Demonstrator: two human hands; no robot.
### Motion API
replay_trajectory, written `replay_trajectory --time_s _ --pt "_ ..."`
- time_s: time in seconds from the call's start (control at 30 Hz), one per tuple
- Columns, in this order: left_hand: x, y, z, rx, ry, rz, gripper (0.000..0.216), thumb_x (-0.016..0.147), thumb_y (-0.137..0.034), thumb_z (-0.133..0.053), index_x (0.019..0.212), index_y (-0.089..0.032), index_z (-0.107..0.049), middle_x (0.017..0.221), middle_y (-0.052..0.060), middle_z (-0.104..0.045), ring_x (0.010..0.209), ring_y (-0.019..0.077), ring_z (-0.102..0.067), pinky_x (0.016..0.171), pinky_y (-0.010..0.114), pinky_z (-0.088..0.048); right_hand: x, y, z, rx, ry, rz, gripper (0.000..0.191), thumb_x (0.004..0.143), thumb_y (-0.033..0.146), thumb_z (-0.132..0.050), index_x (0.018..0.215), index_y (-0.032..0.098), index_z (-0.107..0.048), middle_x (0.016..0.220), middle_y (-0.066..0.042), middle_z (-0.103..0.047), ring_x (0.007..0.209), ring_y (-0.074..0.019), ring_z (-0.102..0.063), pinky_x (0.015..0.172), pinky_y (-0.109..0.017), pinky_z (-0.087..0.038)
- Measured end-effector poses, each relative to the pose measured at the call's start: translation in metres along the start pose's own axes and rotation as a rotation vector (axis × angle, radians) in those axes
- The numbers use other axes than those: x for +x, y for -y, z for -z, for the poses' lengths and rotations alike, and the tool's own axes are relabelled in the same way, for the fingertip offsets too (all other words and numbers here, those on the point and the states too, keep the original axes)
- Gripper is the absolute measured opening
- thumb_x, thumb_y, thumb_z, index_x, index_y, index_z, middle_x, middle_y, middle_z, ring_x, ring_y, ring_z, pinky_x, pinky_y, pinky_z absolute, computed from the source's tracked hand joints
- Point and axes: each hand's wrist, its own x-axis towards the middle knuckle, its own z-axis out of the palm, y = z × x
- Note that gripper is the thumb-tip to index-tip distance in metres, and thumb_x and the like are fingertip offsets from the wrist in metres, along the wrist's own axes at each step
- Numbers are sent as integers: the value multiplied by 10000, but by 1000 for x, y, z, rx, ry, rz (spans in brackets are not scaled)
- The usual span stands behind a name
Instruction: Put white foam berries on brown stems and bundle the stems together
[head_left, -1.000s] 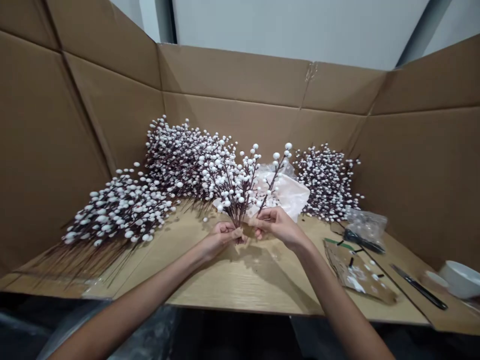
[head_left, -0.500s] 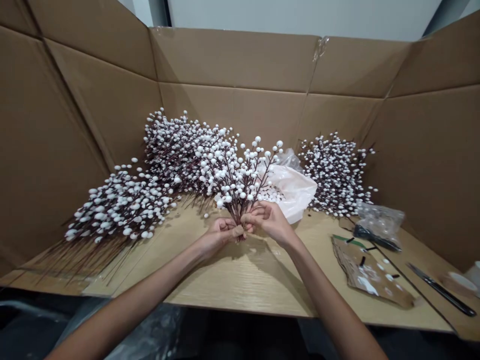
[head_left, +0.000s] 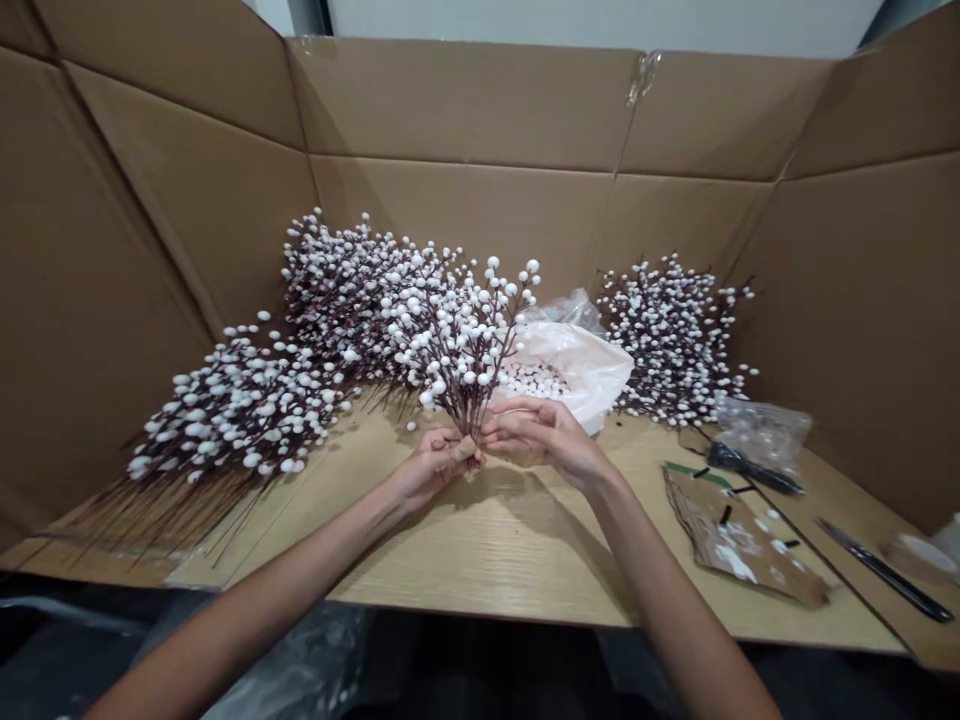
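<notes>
A small bunch of white-berry sprigs (head_left: 457,340) on dark stems stands upright above a wooden table (head_left: 495,545). My left hand (head_left: 433,464) is closed round the base of the stems. My right hand (head_left: 541,432) touches the same stems from the right, its fingers curled together at the base. Both hands meet at the middle of the table.
Heaps of white-berry sprigs lie at the left (head_left: 232,405), back (head_left: 337,285) and right (head_left: 675,335). A clear plastic bag (head_left: 581,365) holds loose berries. Brown paper (head_left: 739,545), a small bag (head_left: 757,440) and a black tool (head_left: 885,572) sit at the right. Cardboard walls (head_left: 465,130) surround the table.
My right hand brought a separate sprig in from the right and joined it to the bunch. The bunch now stands together in both hands.
</notes>
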Motion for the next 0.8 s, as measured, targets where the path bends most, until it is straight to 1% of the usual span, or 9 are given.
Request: replay_trajectory --time_s 0.03,0.1,0.2,0.3,0.43,0.63,0.8 --pt "0 -1 0 -7 3 -1 332 446 -344 -859 563 -96 -671 523 33 -642 503 92 -552 504 183 -419 -1 1 2 6 -5 8 219 674 234 -727 849 114 -668 764 -58 -718 741 -160 -695 757 -286 -561" --pt "-1 -2 0 -22 5 -2 326 447 -329 -862 541 -92 -659 524 38 -642 511 96 -558 518 187 -427 -1 0 3 -5 -16 19 178 688 243 -715 803 110 -685 747 -59 -718 709 -154 -695 736 -280 -566" --pt "-1 -1 0 -44 10 -1 328 439 -308 -867 571 -83 -669 541 47 -651 533 109 -575 538 195 -442 0 -4 1 -25 -2 8 184 685 266 -717 797 122 -698 717 -49 -715 645 -148 -690 690 -285 -575" --pt "0 0 2 -74 19 4 319 442 -280 -868 589 -79 -668 551 50 -656 540 112 -585 550 198 -452 1 -6 -2 -33 -19 1 196 657 262 -741 790 123 -704 690 -45 -716 625 -147 -688 675 -282 -576" --pt "0 0 3 -93 25 0 311 440 -268 -867 572 -89 -651 555 30 -646 539 103 -585 562 196 -464 0 -8 -5 -77 -84 29 224 618 270 -769 768 115 -708 649 -49 -713 590 -152 -681 635 -290 -578" --pt "-1 -1 1 -76 28 4 315 436 -282 -867 572 -88 -659 552 33 -647 535 103 -587 548 190 -464 2 -12 -13 -133 -190 91 274 634 340 -746 786 114 -716 634 -42 -709 545 -143 -666 577 -285 -581" --pt "-1 -2 -1 -56 29 8 300 461 -293 -858 542 -88 -655 546 43 -647 522 98 -574 525 183 -447 3 -12 -15 -131 -284 98 307 542 356 -789 711 113 -707 568 -36 -694 517 -155 -660 571 -303 -588"
